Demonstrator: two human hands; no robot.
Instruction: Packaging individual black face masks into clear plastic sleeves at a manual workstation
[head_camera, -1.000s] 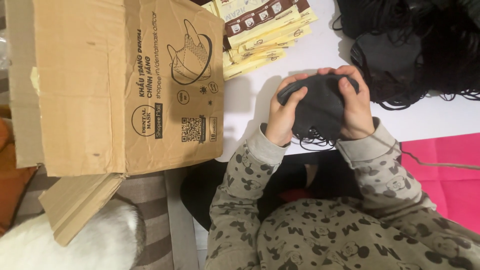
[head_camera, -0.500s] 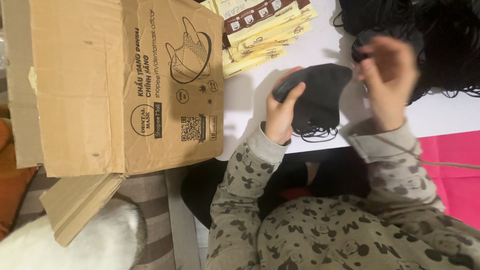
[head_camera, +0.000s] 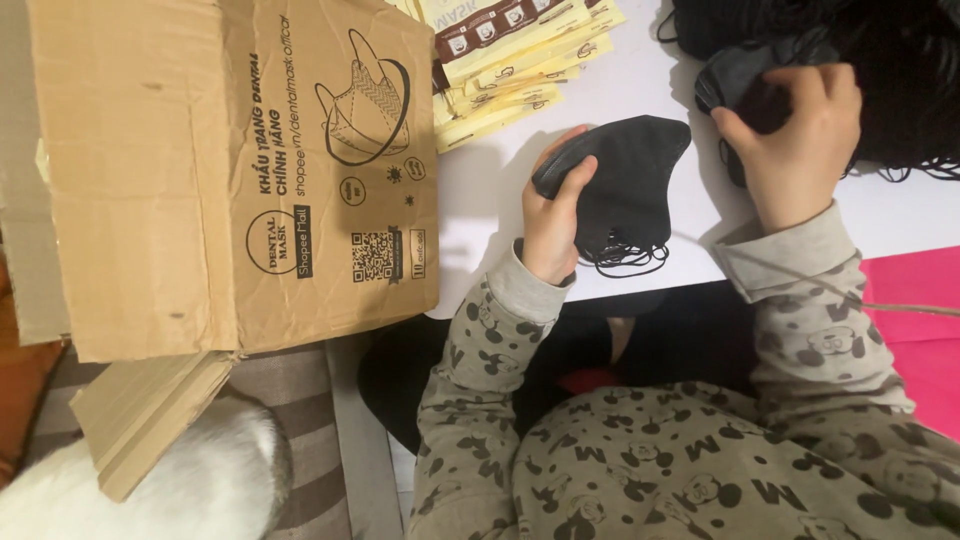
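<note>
Nearest the camera, the person's patterned grey sleeves (head_camera: 760, 330) are filling the lower frame, with the lap between them lying in shadow and hard to read. At about twelve o'clock from the left sleeve, the left hand (head_camera: 556, 215) is closing its fingers around the edge of a stack of black masks (head_camera: 625, 185), whose ear loops are trailing loose onto the white table (head_camera: 480, 210); how many masks are in the stack cannot be told. At two o'clock from that stack, the right hand (head_camera: 795, 135) is pinching a single black mask (head_camera: 740, 75) at the edge of a dark heap of masks (head_camera: 900, 70), which is running off the top and right of the picture. At ten o'clock, yellow packets (head_camera: 510, 65) are lying fanned, partly tucked behind a big cardboard box (head_camera: 230, 170) standing at nine o'clock. A pink sheet (head_camera: 915, 340) is showing at four o'clock, cut off by the edge.
</note>
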